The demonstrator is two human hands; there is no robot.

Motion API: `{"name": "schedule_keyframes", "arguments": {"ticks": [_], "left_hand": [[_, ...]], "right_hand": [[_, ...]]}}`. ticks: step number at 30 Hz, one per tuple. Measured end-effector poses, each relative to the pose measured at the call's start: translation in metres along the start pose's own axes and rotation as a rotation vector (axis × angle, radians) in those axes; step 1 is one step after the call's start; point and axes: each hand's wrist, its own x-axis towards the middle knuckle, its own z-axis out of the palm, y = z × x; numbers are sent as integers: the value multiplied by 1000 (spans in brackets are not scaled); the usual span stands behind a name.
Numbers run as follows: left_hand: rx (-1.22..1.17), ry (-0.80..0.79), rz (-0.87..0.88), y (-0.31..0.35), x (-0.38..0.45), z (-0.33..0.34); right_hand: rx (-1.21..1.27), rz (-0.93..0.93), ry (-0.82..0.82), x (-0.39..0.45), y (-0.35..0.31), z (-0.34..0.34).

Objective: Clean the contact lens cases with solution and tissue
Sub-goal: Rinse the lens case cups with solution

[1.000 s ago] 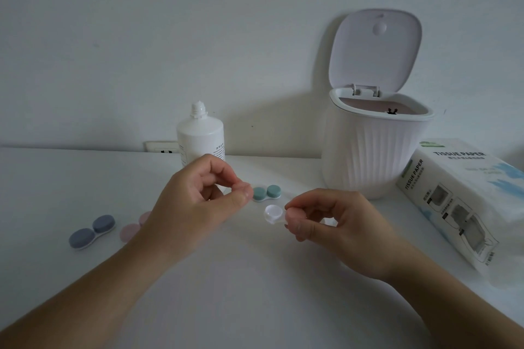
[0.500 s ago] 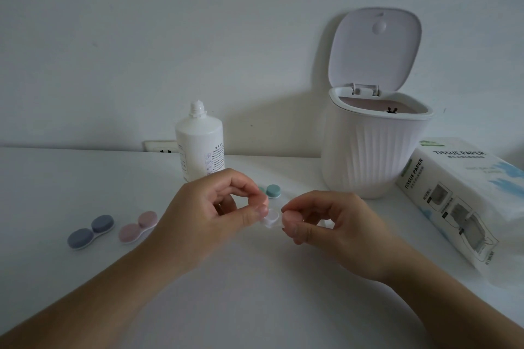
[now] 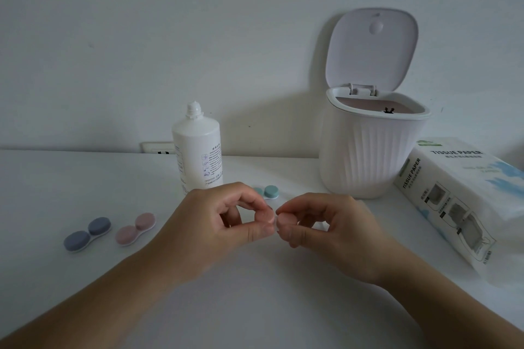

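Both grips are closed to a pinch and meet fingertip to fingertip above the table. Something small and pale, possibly a clear case, is pinched between thumb and forefinger of the left hand and the right hand; it is almost wholly hidden by the fingers, so what it is cannot be told for sure. A green case is seen just behind the knuckles, partly covered. A pink case and a blue case are laid side by side to the left. A bottle is stood behind the left hand, uncapped. A bin with raised lid and a tissue pack are placed at right.
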Motion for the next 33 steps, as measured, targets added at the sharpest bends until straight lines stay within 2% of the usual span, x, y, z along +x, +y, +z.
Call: {"name": "schedule_keyframes", "arguments": {"ticks": [7,18,30,33], "left_hand": [[-1,10,-11,-3,1,-2],[-9,-22,111,-4,4,-2],[-189,-79,-19,-2,0,1],[-138,-55,-59,0,1,0]], "right_hand": [[19,-7,-2,0,-1,-1],[49,-28,0,0,0,-1],[70,-23,1,0,-2,-1],[82,-22,7,0,-2,-1]]}}
